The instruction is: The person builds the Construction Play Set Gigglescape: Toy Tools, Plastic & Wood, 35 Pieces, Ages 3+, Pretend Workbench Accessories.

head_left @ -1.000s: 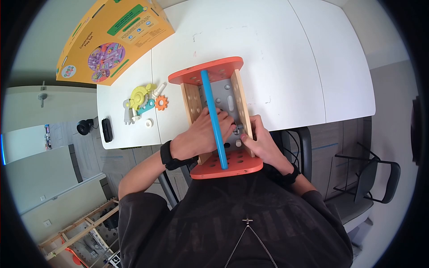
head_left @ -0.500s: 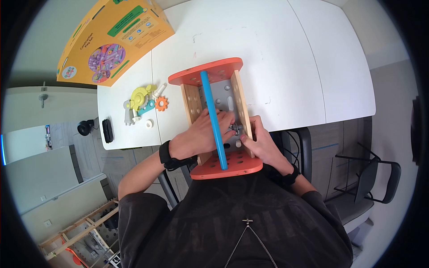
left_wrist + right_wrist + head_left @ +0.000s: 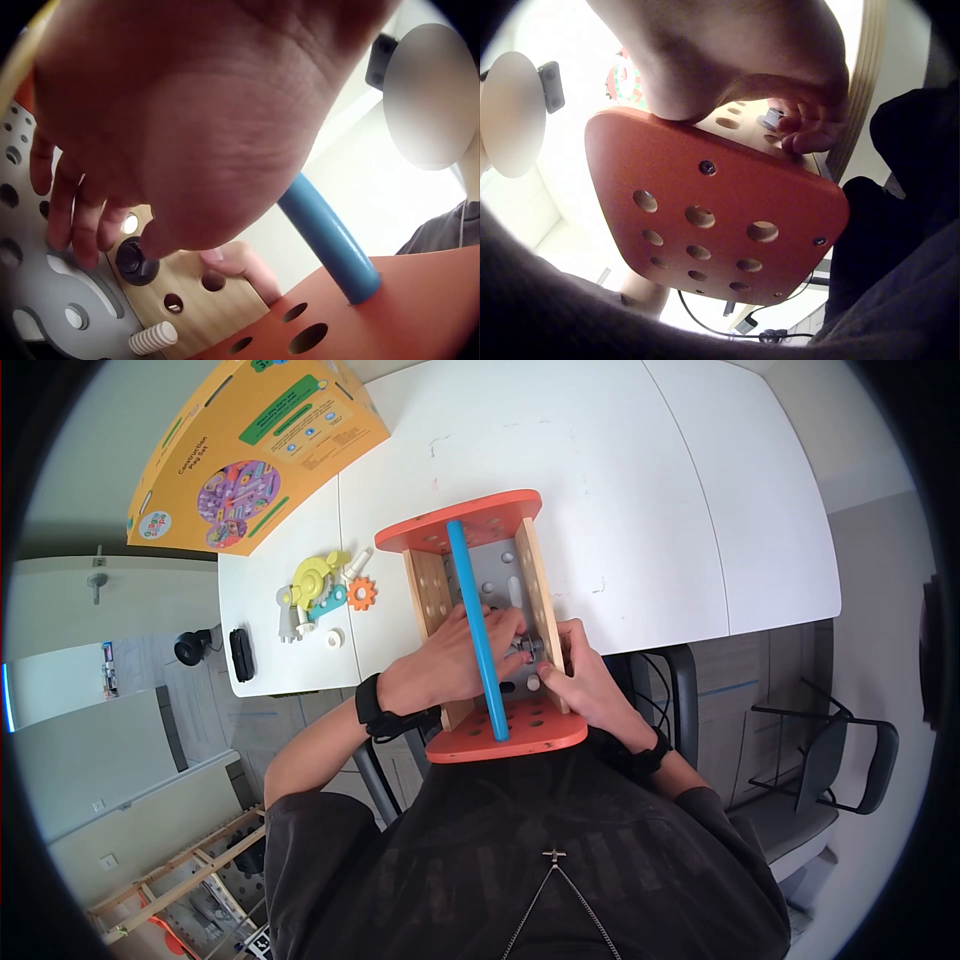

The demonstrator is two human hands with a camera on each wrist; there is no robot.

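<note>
A toy toolbox with orange ends, wooden sides and a blue rod handle stands at the table edge against the person's front. Under the rod, the left hand reaches inside. Its thumb and fingers pinch a dark grey nut at the inner face of the right wooden side panel. The right hand grips that panel from outside, thumb over its top edge. In the right wrist view, its fingers curl beside a light grey bolt head on the outer face. A ridged white peg sticks up near the nut.
Left on the white table lie yellow and teal toy parts, an orange gear and a white ring. A black case is by the left edge. Behind them stands a yellow play set box. A chair is at right.
The left fingers shift slightly around the dark grey nut. The right hand and the toolbox stay almost where they were.
</note>
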